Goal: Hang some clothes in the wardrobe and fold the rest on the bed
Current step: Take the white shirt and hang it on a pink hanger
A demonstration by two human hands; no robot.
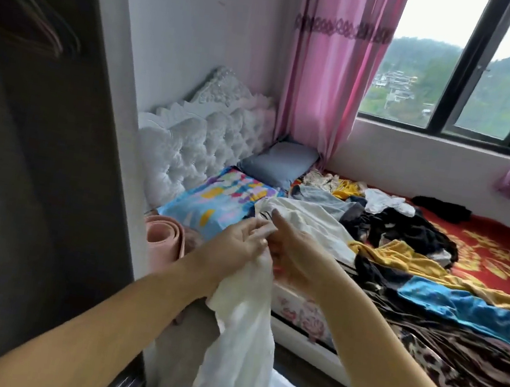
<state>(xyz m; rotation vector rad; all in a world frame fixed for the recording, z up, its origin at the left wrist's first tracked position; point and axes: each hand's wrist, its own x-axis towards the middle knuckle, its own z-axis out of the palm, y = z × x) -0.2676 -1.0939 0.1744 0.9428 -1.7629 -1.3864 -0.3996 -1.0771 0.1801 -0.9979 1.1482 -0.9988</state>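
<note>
I see the bed [497,257] with a heap of clothes [404,243] on it. My left hand [233,243] and right hand [293,258] both pinch a thin white garment [240,332]. It hangs down, crumpled, beside the bed.

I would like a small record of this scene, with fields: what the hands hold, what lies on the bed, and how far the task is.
held item: white garment, hanging down toward the floor
left hand: grips the garment's top
right hand: fingers on the same top edge; exact grip unclear
bed: unfolded pile with yellow garment, blue garment, black garment
pillows: grey pillow, colourful pillow
wardrobe: dark door at left
task state: no folded clothes visible
</note>
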